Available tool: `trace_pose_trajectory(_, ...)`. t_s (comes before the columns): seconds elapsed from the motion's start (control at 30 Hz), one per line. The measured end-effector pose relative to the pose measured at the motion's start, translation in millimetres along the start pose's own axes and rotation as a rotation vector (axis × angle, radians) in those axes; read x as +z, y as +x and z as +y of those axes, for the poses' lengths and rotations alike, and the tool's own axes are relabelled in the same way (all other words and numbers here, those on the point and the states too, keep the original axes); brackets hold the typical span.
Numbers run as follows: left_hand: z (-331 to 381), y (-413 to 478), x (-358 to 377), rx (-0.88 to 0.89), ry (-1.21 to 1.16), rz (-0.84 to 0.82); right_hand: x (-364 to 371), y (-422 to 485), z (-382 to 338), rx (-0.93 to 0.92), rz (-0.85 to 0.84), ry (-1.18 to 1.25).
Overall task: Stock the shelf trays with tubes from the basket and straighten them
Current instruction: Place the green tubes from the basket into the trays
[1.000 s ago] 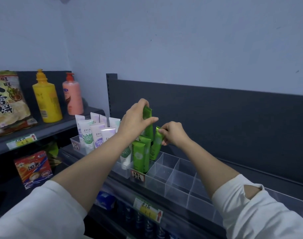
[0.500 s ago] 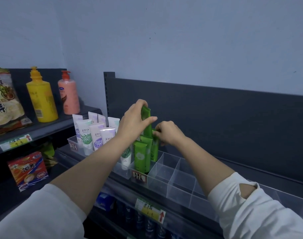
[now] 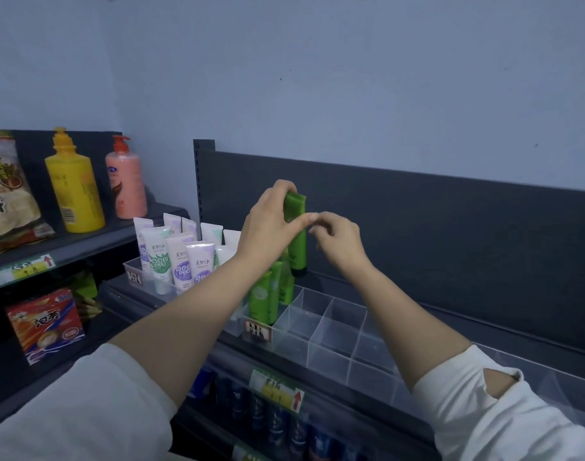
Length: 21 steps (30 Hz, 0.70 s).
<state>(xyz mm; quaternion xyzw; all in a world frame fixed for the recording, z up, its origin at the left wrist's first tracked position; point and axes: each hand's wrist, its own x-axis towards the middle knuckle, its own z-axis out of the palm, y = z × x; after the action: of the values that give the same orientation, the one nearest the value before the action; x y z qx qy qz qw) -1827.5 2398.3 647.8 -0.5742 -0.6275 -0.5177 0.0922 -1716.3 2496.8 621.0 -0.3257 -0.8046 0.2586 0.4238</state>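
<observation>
Pinching the probably light, squashy green tube (image 3: 297, 242) by its stiff crimped top, your left hand (image 3: 267, 227) holds it upright over the tray (image 3: 319, 331), right hand (image 3: 339, 242) curled at 3 o'clock, contact unclear.

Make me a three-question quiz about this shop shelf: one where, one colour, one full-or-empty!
1. Where is the yellow bottle? A. In the clear tray. B. On the shelf beside the pink bottle. C. In a hand.
2. What colour is the tube the left hand grips? A. Red. B. Blue. C. Green.
3. The clear compartments right of the green tubes are: A. Empty. B. Full. C. Lidded.
Answers: B, it stands by the pink bottle on the shelf; C, the held tube is green; A, nothing shows through their clear walls.
</observation>
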Motion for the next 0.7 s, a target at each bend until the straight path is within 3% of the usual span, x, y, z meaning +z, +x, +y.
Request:
trace_pose_trajectory(0.1,6,-10,4,-0.006,0.06,-0.052,-13,-20,-9,-0.013,-0.056,0.108)
trace_pose_trajectory(0.23,10,-21,9,-0.036,0.121,-0.114,-15,-44,-13,0.021,-0.273,0.103)
trace_pose_trajectory(0.47,-7,-37,10,-0.091,0.097,-0.369,4,-72,-2,0.124,-0.313,-0.048)
trace_pose_trajectory(0.6,-15,-38,3,-0.016,0.094,-0.484,14,-85,8,0.26,-0.407,-0.057)
trace_pose_trajectory(0.7,-21,-39,-1,0.027,0.132,-0.523,17,-89,7,0.306,-0.373,-0.034)
